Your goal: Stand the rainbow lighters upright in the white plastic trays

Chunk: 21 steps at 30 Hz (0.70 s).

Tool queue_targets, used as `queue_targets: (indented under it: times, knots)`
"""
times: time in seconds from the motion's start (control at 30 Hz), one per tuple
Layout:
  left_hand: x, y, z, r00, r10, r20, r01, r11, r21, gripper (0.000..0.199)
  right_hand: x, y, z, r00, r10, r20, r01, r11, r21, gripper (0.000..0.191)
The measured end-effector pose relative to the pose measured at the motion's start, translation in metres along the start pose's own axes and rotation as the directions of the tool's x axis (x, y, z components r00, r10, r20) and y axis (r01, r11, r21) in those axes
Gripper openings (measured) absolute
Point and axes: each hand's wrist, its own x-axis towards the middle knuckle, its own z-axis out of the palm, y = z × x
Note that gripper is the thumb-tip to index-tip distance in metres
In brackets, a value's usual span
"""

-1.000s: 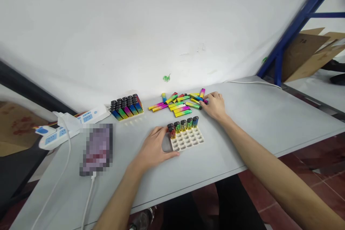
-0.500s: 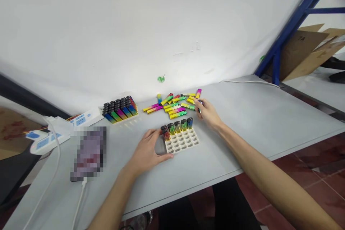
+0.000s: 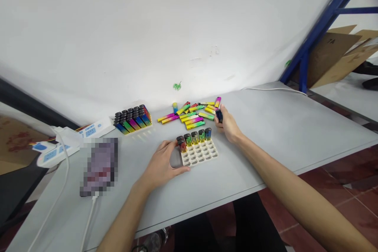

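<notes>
Head view — pick-up step seemingly in hand: black-topped lighter (image 3: 219,116) gripped by right hand (image 3: 230,126) near loose lighters (image 3: 195,125), slotted white tray (image 3: 201,160) clamped at its side by left hand (image 3: 159,165) — upright alignment called for.

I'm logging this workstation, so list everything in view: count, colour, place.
Packed lighters: many, multicoloured, back left
Loose lighters: many, multicoloured, back centre
Standing lighters: six, multicoloured, in front tray
Trays: two, whitish, front centre, back left
Held lighter: one, dark, right grip
Power strip: white-blue, left
Pixelated object: one, purplish, left
Cables: several, mostly white, left, back right
Table: one, grey
Wall: white, behind
Frame: blue, right
Cardboard: several, brown, both sides
Bottle: one, clear, below
Floor: reddish
Legs: two, dark-clothed, below
Hands: two, bare; left at front tray, right near loose lighters
</notes>
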Motion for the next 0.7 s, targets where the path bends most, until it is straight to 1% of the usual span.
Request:
queue_targets:
  times: [0.1, 0.2, 0.27, 0.43, 0.6, 0.7]
  knots:
    - [-0.0001, -0.0005, 0.0005, 1.000, 0.000, 0.005, 0.000, 1.000, 0.007, 0.081, 0.0014, 0.0009, -0.0004, 1.000, 0.030, 0.003, -0.030, 0.999, 0.032, 0.058]
    - [0.0001, -0.0016, 0.0013, 1.000, -0.001, 0.018, 0.001, 1.000, 0.020, 0.084, 0.0005, 0.0008, 0.0004, 0.999, 0.012, 0.029, -0.014, 0.999, 0.052, 0.053]
    - [0.0000, -0.0023, 0.0018, 1.000, 0.001, 0.023, -0.002, 1.000, 0.029, 0.085, 0.0000, 0.0005, 0.0012, 1.000, 0.004, 0.024, -0.005, 0.998, 0.059, 0.052]
    - [-0.0005, -0.0035, 0.0029, 1.000, 0.009, 0.024, -0.010, 0.999, 0.047, 0.084, -0.0006, -0.0009, 0.0032, 0.999, 0.034, -0.012, -0.033, 0.997, 0.067, 0.051]
    - [0.0001, -0.0032, 0.0029, 1.000, 0.008, 0.025, -0.010, 0.998, 0.062, 0.086, -0.0019, -0.0024, 0.0037, 0.999, 0.051, 0.011, -0.052, 0.994, 0.094, 0.054]
    - [0.0004, -0.0032, 0.0026, 1.000, 0.013, 0.025, -0.014, 0.998, 0.062, 0.084, -0.0015, -0.0011, 0.0028, 0.998, 0.049, 0.026, -0.051, 0.995, 0.088, 0.051]
